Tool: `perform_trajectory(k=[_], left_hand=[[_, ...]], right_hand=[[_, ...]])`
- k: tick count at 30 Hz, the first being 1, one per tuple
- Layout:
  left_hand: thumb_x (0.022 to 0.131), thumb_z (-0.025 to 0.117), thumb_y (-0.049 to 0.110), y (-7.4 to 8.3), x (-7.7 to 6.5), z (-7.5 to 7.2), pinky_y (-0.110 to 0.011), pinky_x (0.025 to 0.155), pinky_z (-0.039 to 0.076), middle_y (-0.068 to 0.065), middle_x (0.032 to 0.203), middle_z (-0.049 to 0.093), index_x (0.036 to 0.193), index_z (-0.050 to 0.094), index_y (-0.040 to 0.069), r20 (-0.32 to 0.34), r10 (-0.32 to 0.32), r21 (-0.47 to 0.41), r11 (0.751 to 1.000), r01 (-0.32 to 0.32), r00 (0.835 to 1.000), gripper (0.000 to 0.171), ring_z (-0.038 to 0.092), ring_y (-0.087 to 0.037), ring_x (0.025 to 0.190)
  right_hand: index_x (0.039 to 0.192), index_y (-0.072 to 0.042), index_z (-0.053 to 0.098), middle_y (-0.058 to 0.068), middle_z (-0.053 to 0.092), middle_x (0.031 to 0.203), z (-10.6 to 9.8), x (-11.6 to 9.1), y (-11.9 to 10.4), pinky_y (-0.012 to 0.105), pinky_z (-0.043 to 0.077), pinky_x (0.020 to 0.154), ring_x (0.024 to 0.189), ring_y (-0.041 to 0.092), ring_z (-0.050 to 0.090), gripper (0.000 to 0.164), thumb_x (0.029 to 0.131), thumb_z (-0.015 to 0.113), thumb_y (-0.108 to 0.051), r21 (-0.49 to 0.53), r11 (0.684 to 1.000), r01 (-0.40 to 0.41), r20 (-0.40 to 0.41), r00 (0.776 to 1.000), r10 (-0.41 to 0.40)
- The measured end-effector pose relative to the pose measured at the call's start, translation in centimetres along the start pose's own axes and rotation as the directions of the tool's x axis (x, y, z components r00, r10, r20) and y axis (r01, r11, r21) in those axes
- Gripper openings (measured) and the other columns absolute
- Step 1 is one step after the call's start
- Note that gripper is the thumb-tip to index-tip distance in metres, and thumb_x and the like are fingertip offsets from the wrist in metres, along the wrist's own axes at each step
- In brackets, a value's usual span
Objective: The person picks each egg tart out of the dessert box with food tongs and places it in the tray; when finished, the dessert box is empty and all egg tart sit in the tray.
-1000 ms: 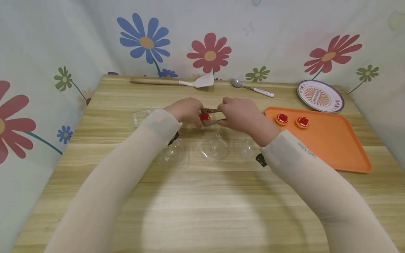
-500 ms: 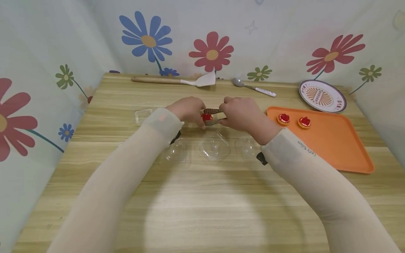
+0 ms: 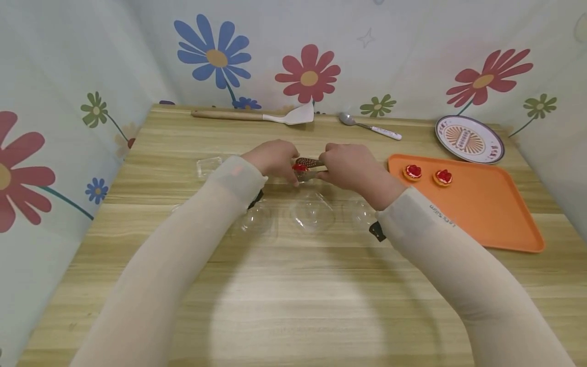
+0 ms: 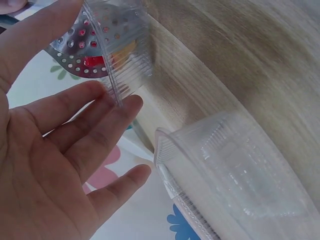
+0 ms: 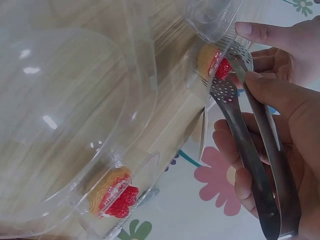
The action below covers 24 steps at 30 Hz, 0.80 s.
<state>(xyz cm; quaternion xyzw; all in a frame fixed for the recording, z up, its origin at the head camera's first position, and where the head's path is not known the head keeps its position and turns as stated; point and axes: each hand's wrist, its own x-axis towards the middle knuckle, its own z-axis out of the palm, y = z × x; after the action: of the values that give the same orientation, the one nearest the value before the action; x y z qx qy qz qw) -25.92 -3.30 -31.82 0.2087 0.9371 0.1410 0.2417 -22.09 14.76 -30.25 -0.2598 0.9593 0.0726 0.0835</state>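
My left hand [image 3: 274,157] holds a small clear plastic box [image 4: 132,65] at its rim, thumb on one side and fingertips on the other. My right hand [image 3: 350,162] grips metal tongs [image 5: 272,150] with perforated heads. Between those heads, at the box, is a small tart [image 5: 207,61] with a red fruit topping; in the head view the hands partly hide it. A second tart [image 5: 120,197] sits in another clear box, below my right hand in the right wrist view. Two more tarts [image 3: 412,172] lie on the orange tray [image 3: 495,214] at the right.
Another clear box [image 4: 245,170] stands to the left. Clear domed lids [image 3: 313,211] lie towards me from the hands. A white spatula [image 3: 229,116] with a wooden handle, a spoon [image 3: 367,126] and a patterned plate [image 3: 470,139] are along the table's back.
The tart between the tongs has sunk lower at the box, and the tong heads look shifted around it. Both hands stay nearly in place; the head view has shifted slightly.
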Motion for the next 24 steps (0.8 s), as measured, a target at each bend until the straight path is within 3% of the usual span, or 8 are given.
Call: perform_trajectory(k=[5,24], left_hand=[[0.078,0.085,0.03,0.07,-0.02,-0.02,-0.04,0.099,0.045,-0.009,0.131,0.06,0.137,0.056,0.003,-0.001,-0.002,0.002,1.0,0.002,1.0,0.071,0.055,-0.023,0.106],[0.079,0.085,0.03,0.05,0.08,0.15,-0.043,0.103,0.043,-0.009,0.137,0.057,0.139,0.055,0.004,0.0,-0.02,-0.001,1.0,0.02,1.0,0.072,0.055,-0.025,0.115]], right_hand=[[0.111,-0.014,0.074,0.003,0.063,0.093,0.14,-0.07,0.04,0.043,0.055,0.066,0.075,0.022,0.062,0.033,0.092,0.069,-0.041,-0.005,1.0,0.008,-0.013,1.0,-0.008],[0.115,-0.013,0.072,0.004,0.063,0.094,0.36,-0.48,0.74,0.042,0.053,0.065,0.076,0.022,0.061,0.032,0.094,0.068,-0.037,0.023,0.999,0.029,-0.039,0.999,-0.028]])
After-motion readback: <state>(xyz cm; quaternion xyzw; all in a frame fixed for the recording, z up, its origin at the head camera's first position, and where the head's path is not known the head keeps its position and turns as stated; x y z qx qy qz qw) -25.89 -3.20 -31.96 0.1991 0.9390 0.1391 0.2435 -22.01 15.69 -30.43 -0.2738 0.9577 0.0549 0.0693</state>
